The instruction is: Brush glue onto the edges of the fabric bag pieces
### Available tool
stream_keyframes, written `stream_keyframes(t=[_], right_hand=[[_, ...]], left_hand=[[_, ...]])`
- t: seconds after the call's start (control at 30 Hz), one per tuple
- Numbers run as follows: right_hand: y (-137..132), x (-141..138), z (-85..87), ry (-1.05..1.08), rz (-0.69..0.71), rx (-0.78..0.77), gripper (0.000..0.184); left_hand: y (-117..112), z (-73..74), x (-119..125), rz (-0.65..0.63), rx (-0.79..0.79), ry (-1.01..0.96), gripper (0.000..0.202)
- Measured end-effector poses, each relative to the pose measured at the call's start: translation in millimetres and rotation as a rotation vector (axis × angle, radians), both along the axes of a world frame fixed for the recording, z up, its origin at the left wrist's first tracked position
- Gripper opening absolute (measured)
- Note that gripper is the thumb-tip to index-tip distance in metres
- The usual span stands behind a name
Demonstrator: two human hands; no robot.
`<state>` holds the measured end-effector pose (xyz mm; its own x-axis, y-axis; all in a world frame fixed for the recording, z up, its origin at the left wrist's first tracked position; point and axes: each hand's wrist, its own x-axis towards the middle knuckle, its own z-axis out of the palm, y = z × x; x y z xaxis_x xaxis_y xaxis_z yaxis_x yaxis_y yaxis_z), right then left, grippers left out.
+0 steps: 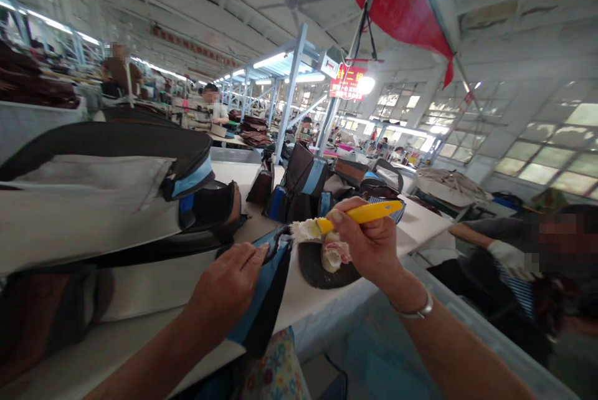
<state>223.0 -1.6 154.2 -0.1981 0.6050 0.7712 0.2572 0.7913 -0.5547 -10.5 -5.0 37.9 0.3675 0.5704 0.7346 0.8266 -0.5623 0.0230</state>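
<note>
My left hand [227,285] is closed on the edge of a blue and black bag piece [275,285], with the thumb on top near its dark upper rim. In my right hand [371,247] is a brush [380,210] with a yellow handle. Its pale, clumped bristles point left and lie at the rim of the bag piece; whether they touch it I cannot tell. Below the brush, a small tub [332,259] crusted with a whitish paste stands on a dark round pad [312,270], partly hidden by my right hand.
Large black and grey bag parts [112,219] are stacked at the left. More bag pieces [303,176] stand on the white table [423,225] behind my hands. A translucent bin [423,275] is below the table edge. A co-worker [509,250] sits at the right.
</note>
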Motion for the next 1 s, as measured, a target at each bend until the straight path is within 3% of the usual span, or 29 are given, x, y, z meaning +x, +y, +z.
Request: stream_keyframes(t=[0.13, 0.23, 0.33, 0.47, 0.6, 0.73, 0.8, 0.87, 1.0], right_hand=[[1, -16, 1.9, -0.202, 0.105, -0.05, 0.018], [7, -17, 3.8, -0.413, 0.059, 0.053, 0.022], [7, -16, 10.5, -0.411, -0.03, 0.119, 0.02], [4, -19, 15.0, -0.532, 0.039, 0.119, 0.019], [4, -22, 16.3, -0.607, -0.068, 0.188, 0.021], [4, -27, 14.2, -0.648, 0.016, 0.176, 0.019], [7, -27, 13.5, -0.694, -0.015, 0.188, 0.017], [11, -22, 15.2, -0.555, -0.087, 0.154, 0.017], [16, -2, 11.8, 0.214, -0.034, -0.164, 0.019]], left_hand=[[-3, -2.1, 7, 0.027, 0.164, 0.186, 0.033], [-7, 1.2, 11, 0.039, 0.208, 0.227, 0.034], [-10, 2.9, 16, 0.044, 0.219, 0.246, 0.035], [-11, 3.7, 20, 0.029, 0.21, 0.26, 0.037], [-12, 4.6, 21, 0.006, 0.201, 0.247, 0.038], [-9, 2.5, 19, -0.01, 0.2, 0.241, 0.037], [-5, 2.4, 14, -0.013, 0.197, 0.208, 0.034], [2, 4.8, 4, -0.025, 0.16, 0.124, 0.031], [18, 11.0, -24, -0.039, 0.013, -0.199, 0.025]])
